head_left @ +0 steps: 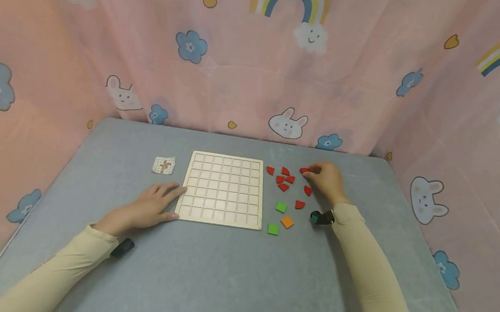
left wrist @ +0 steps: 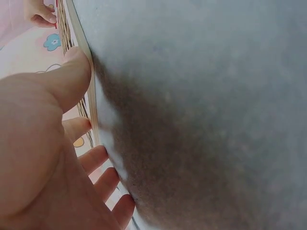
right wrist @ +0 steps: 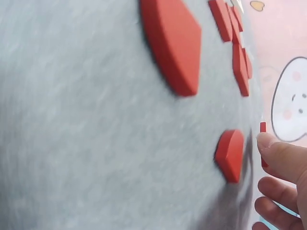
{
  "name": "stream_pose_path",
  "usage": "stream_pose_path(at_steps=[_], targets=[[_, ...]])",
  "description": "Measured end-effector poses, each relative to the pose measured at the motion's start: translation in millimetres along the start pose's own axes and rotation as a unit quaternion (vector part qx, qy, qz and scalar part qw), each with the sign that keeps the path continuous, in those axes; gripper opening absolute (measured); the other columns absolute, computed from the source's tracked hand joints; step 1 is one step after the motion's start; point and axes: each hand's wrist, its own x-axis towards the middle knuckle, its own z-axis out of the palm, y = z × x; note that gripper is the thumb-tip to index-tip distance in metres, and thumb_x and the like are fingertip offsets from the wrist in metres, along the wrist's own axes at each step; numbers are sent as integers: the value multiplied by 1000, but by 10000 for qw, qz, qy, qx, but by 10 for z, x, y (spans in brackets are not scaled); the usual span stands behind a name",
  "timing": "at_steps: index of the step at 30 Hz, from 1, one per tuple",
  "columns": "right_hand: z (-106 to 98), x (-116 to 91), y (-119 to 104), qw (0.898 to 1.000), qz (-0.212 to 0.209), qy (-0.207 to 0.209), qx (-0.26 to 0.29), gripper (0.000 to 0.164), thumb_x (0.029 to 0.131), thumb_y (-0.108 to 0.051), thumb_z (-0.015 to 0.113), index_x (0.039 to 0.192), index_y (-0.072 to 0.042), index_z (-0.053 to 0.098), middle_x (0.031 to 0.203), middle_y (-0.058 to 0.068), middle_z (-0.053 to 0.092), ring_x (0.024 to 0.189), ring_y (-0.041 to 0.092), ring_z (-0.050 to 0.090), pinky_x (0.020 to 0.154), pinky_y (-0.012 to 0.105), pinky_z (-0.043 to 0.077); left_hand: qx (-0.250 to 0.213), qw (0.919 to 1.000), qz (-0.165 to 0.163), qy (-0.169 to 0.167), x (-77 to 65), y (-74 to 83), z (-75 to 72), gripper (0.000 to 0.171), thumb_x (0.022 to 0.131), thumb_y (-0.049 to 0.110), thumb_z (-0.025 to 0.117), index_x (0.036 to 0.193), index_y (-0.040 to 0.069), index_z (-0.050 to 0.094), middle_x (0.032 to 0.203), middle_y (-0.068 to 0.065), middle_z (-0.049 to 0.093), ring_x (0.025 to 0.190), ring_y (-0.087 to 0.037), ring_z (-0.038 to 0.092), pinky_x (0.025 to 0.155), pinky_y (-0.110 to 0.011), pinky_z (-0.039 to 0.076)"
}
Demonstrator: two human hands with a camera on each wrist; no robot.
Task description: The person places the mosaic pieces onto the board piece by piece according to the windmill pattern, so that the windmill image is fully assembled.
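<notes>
A pale wooden grid board [head_left: 223,189] lies flat on the grey table. My left hand [head_left: 152,206] rests at its left edge, thumb and fingers spread and touching the rim. In the left wrist view, the thumb [left wrist: 76,79] lies against the board's edge. To the right of the board, my right hand [head_left: 327,180] pinches a red quarter-circle tile [head_left: 304,170] between thumb and finger. That tile is seen edge-on [right wrist: 263,143] in the right wrist view. Several more red tiles [head_left: 283,187] lie scattered between the board and this hand; one [right wrist: 230,155] is close below the fingers.
Two green square tiles [head_left: 281,207] and an orange square tile [head_left: 287,222] lie right of the board. A small card with a grid pattern [head_left: 163,165] is at its upper left. Behind the table [head_left: 207,274] hangs a pink patterned curtain [head_left: 233,77].
</notes>
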Motion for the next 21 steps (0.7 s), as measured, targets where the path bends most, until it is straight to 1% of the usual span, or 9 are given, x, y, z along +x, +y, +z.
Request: stream_pose_path(at_steps=[7, 11, 17, 21], targets=[[13, 41, -125, 9999, -13, 1, 115, 34, 102, -19, 74, 126, 4, 73, 120, 24, 73, 109, 40, 65, 97, 55, 53, -58, 9999, 80, 95, 3, -51, 49, 73, 105, 35, 67, 162, 3, 37, 161, -32, 34, 142, -57, 36, 109, -75, 33], [48, 67, -195, 9998, -51, -66, 153, 33, 102, -19, 73, 127, 3, 73, 121, 23, 73, 109, 39, 64, 97, 54, 53, -84, 9999, 63, 66, 9, -82, 74, 74, 105, 36, 66, 164, 4, 35, 163, -31, 32, 144, -56, 34, 111, -74, 31], [116, 91, -326, 9993, -292, -117, 179, 33, 102, -20, 74, 127, 2, 74, 123, 22, 72, 110, 39, 64, 98, 54, 53, -119, 9998, 91, 124, -7, -22, 24, 74, 103, 35, 69, 162, 3, 38, 161, -32, 34, 141, -57, 36, 107, -75, 34], [150, 95, -456, 9990, -365, -215, 158, 32, 102, -21, 74, 127, -1, 75, 125, 20, 72, 111, 37, 63, 98, 53, 53, -69, 10000, -15, 57, -5, 19, 6, 73, 103, 34, 70, 162, 3, 39, 161, -31, 35, 142, -56, 37, 108, -74, 34]])
